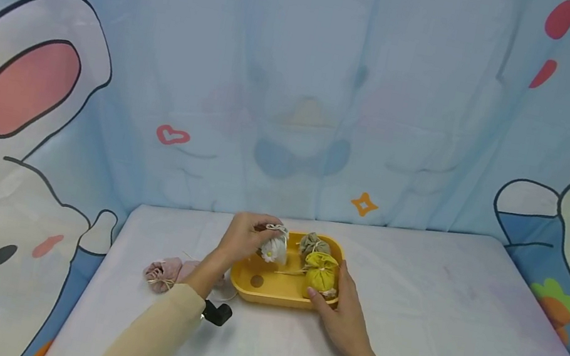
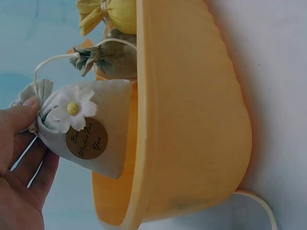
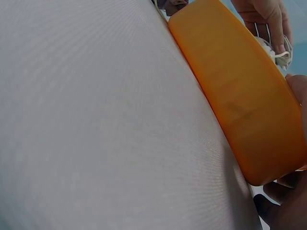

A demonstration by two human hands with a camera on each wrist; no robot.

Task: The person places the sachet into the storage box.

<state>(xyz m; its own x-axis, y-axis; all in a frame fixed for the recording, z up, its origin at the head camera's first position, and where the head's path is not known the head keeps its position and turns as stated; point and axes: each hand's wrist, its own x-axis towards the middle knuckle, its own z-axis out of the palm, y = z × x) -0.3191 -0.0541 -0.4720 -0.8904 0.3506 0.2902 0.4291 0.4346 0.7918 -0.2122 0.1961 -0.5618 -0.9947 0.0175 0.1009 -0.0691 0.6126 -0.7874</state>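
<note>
My left hand (image 1: 242, 239) pinches the gathered neck of a small white drawstring sachet (image 1: 276, 250), held over the left part of a yellow plastic basket (image 1: 269, 299). In the left wrist view the sachet (image 2: 112, 105) hangs tilted at the rim, with a white fabric flower (image 2: 74, 108) and a round brown label (image 2: 87, 139) on its front. A yellow sachet (image 1: 321, 278) and a grey-green sachet (image 1: 314, 245) lie in the basket's right side. My right hand (image 1: 346, 316) grips the basket's right front corner, thumb over the rim and the other fingers along the outer side.
Pink sachets (image 1: 163, 274) lie on the white-covered table (image 1: 463, 337) left of the basket, partly hidden by my left forearm. A pale cord (image 2: 259, 203) trails on the table beside the basket. A blue cartoon-printed curtain (image 1: 302, 79) hangs behind.
</note>
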